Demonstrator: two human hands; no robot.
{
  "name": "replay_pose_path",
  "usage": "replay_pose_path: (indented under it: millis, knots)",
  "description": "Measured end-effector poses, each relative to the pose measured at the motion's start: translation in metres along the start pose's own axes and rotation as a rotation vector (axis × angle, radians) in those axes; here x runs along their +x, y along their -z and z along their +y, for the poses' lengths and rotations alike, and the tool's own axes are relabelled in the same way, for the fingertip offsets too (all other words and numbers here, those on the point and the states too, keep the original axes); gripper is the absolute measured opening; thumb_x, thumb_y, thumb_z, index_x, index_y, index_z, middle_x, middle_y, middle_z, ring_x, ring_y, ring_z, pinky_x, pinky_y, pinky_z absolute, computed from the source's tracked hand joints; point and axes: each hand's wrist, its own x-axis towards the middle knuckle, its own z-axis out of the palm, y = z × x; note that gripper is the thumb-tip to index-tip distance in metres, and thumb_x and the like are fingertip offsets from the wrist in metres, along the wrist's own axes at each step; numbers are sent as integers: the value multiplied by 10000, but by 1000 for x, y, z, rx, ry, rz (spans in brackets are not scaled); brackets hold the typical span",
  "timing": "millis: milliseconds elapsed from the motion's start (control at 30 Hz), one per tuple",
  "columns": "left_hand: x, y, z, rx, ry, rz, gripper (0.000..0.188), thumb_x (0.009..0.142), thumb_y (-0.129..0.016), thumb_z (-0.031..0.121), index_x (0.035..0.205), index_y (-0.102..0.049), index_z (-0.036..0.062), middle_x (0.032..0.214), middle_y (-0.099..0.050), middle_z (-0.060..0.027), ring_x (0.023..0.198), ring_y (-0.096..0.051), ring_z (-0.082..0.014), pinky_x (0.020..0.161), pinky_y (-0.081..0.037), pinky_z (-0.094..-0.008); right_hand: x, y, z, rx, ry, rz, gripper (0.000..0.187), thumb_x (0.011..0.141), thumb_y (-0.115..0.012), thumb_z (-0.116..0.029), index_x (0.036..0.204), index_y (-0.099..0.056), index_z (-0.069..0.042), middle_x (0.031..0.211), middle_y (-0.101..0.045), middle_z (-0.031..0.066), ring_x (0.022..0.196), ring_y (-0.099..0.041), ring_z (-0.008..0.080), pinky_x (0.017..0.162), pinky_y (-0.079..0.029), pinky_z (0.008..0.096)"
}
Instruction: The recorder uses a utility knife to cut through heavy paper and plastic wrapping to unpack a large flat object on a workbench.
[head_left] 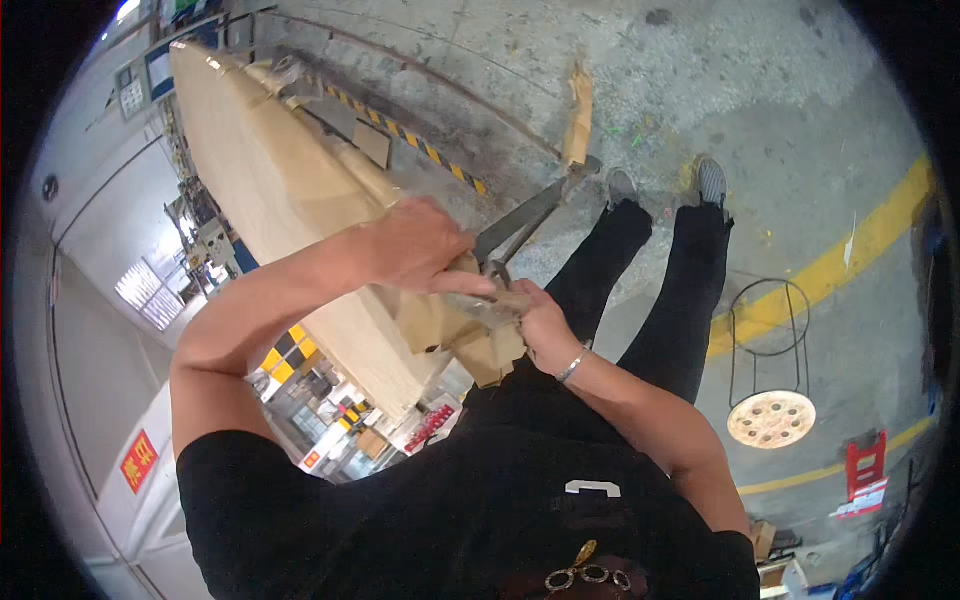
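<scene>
A large flat piece covered in tan paper (290,190) rests at a slant on a dark metal stand (520,220), on my left. At its near end, loose brown wrapping paper (480,350) is folded and crumpled. My left hand (415,245) reaches across the edge, fingers curled on the paper, a thumb or finger stretched toward my other hand. Close beside it, my right hand (550,330), a bracelet at the wrist, pinches a fold of the paper. Slight blur hides the exact fingertip contact.
One stand foot is wrapped in brown cardboard (578,125), near my shoes. A stool with a round perforated seat (771,419) stands at right by a yellow floor line (830,280). A red object (866,470) lies farther right. Black-and-yellow striped edging (410,140) runs behind the stand.
</scene>
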Motion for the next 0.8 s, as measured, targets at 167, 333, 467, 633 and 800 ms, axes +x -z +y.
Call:
replay_pose_path:
  millis: [167,333,467,633,800]
  knots:
    - [-9,-21,9,39,47,327,461,814,-531,475,633,-555,52,597,-536,-148,628,-551,-341,600,-429,-420,-14,-2,2,-288,313,157,248,952,-385,-201,1002,-521,0,818,-542,54,713,-494,131,663,-427,283]
    - [-47,-8,17,-41,89,529,486,791,-547,487,531,-551,76,530,-534,-123,524,-550,-323,508,-433,-404,-59,-33,-8,-498,600,74,196,939,-414,-165,953,-495,12,779,-533,64,724,-475,119,652,-411,287]
    - [-83,-28,17,-89,83,435,456,780,-570,436,500,-526,79,492,-509,-126,494,-528,-327,458,-411,-410,-78,-59,-11,-567,624,-16,163,936,-417,-160,916,-463,-5,691,-488,76,654,-458,127,607,-406,305]
    - [-133,-42,37,-65,117,440,437,776,-577,415,492,-516,89,499,-512,-102,494,-530,-299,443,-405,-392,-83,-56,-32,-1000,644,27,147,916,-450,-170,892,-429,-26,681,-485,222,662,-513,413,547,-404,415]
    - [-189,-78,45,-113,154,402,423,766,-582,414,493,-513,98,506,-511,-87,493,-533,-274,435,-405,-379,-70,-51,-72,-1245,906,191,151,915,-450,-186,919,-443,-35,718,-509,239,722,-529,438,567,-403,457]
